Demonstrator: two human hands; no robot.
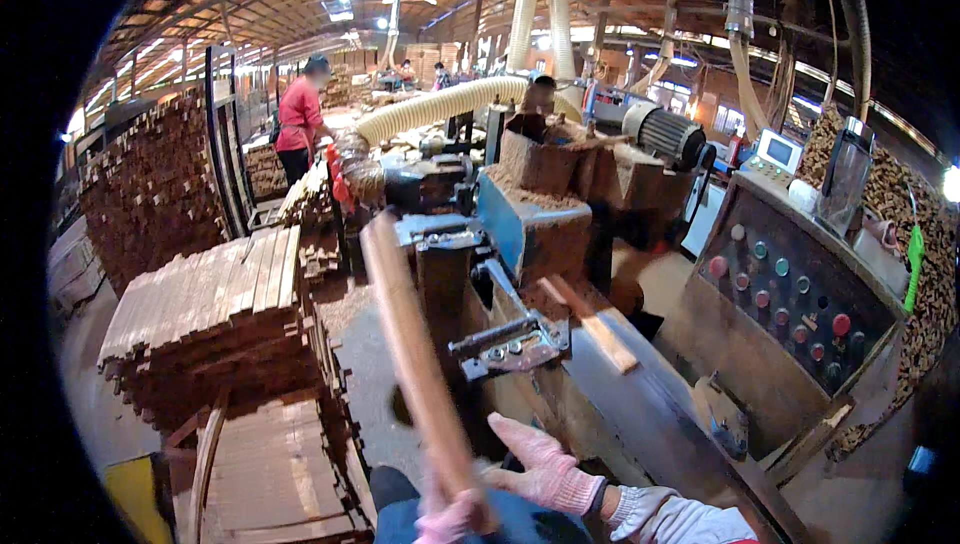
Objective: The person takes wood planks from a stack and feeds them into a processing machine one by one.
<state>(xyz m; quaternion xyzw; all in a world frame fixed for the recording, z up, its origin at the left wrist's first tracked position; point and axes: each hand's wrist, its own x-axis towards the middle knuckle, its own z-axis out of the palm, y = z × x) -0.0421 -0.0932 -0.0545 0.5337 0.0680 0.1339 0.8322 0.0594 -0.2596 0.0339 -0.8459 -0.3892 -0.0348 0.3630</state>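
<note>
A long wooden strip (425,364) is held up at a slant in front of me, its far end raised toward the machine and slightly blurred. My left hand (447,516), in a pinkish work glove, is closed around its near end. Beside that end is my right hand (545,469), gloved too, with its fingers stretched out and apart. The fingertips come close to the strip; I cannot tell if they touch it. Another short wooden piece (600,334) lies on the metal bed (650,384) of the woodworking machine (530,224), right of a metal guide bracket (515,339).
Stacked wooden strips (205,289) stand close on the left, with a taller stack (155,199) behind. A control panel (790,289) with several buttons is on the right. A ribbed hose (440,109) crosses behind the machine. A person in red (300,119) stands at the far left.
</note>
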